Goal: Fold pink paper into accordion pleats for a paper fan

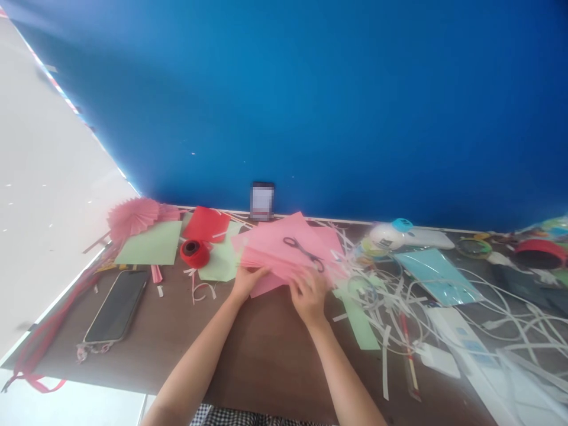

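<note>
My left hand (247, 283) is closed on the near-left edge of a pink paper (266, 258), thumb on top and other fingers hidden. The paper's near edge shows several fold-like lines. At its right end my right hand (309, 293) has bent fingers pressed together on the paper, slightly blurred. Under and behind it lie more pink sheets (288, 228). Dark-handled scissors (304, 253) rest on the pink sheets, just beyond my right fingers.
To the left lie a phone (118, 307), a red ribbon roll (195, 254), green paper (151, 244), red paper (206, 223) and a pleated pink fan (133, 218). White paper strips, tangled cables (426, 290), a power strip (465, 349) and a glue bottle (386, 235) crowd the right.
</note>
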### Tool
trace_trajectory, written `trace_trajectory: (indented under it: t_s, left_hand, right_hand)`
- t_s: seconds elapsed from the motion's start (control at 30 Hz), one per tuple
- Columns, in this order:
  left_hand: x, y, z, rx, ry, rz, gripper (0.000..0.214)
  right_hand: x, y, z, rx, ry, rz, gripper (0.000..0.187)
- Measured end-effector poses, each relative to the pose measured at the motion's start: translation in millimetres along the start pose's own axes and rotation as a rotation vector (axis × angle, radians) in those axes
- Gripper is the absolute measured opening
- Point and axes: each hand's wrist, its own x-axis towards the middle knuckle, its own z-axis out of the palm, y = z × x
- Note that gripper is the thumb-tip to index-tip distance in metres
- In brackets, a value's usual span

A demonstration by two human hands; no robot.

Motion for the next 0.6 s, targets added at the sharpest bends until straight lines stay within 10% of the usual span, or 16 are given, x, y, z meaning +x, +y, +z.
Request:
trace_trajectory:
  t_s: [0.6]
  left_hand:
    - [-0.2,0.9,-8.9,-0.067,-0.229,-0.037,0.034]
  right_hand:
    - [3.0,-6.3,-2.3,0.062,-0.167,-0.014,0.023]
